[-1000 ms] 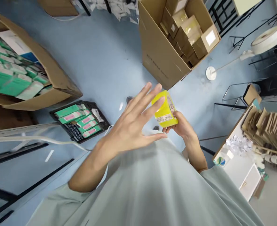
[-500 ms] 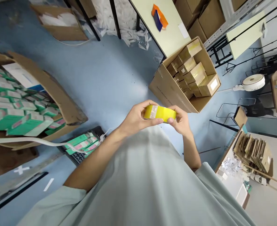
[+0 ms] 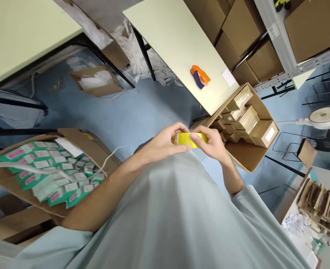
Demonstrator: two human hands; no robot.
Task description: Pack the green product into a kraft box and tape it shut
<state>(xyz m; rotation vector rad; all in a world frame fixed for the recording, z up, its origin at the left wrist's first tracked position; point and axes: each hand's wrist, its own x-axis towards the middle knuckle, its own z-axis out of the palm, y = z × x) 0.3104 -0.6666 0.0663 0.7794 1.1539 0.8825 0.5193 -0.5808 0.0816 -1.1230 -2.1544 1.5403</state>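
Observation:
Both my hands hold a roll of yellow tape (image 3: 185,139) in front of my body. My left hand (image 3: 165,141) is curled around its left end, the thumb along the lower edge. Fingers of my right hand (image 3: 212,142) grip the other end, with the thumb pressed on the roll's outer face. A printed label shows partly by the left fingers. Beyond, on the pale table (image 3: 170,33), lies an orange and dark blue tape dispenser (image 3: 200,76). An open carton (image 3: 243,158) of small taped boxes (image 3: 249,118) stands against the table's near end.
To the left is a big carton (image 3: 97,145) full of green and white boxes (image 3: 55,172), a white cable (image 3: 22,166) crossing it. A second table (image 3: 27,33) stands upper left. Shelving with cartons (image 3: 243,26) and a fan (image 3: 326,117) are on the right.
The view has shifted, bringing the second table in at upper left. My right thumb has moved left across the tape, and the roll has turned so its label is mostly hidden.

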